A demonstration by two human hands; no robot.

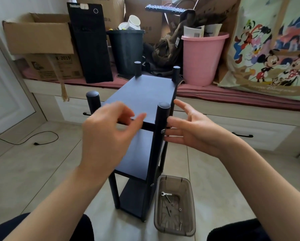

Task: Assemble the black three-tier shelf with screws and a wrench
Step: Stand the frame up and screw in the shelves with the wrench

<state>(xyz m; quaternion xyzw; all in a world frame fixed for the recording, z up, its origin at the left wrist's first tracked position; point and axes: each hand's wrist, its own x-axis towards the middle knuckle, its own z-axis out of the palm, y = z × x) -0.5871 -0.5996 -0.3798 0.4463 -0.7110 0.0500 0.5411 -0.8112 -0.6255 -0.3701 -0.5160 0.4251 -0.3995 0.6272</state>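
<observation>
The left hand (pixel 109 134) is blurred, so its grip is hard to read: the fingers are loosely curled over the front edge of the top board, and I cannot tell if they pinch something there. The right hand (pixel 191 129) is released, its palm turned inward and its straight fingers reaching to the front right post (pixel 160 136), close to a silver screw head (pixel 162 131). The front left post (pixel 93 100) is mostly hidden behind the left hand.

The black three-tier shelf (pixel 142 94) stands upright on the tiled floor (pixel 32 171), between the person's knees, with four round posts rising above its top board. Its lowest tier is seen only partly.

Just beside its right foot lies a smoky transparent tray (pixel 191 202) with a small wrench (pixel 166 194) and a few screws (pixel 168 210) and washers; the small parts are hard to count.

Behind, a low window bench with a pink cover (pixel 232 96) carries cardboard boxes (pixel 39 40), a black computer tower (pixel 91 44), a black bin (pixel 126 49), a pink bucket (pixel 202 58) and a cartoon-printed bag (pixel 274 49), cut off at the right edge. A black cable (pixel 32 139) lies on the floor at left.
</observation>
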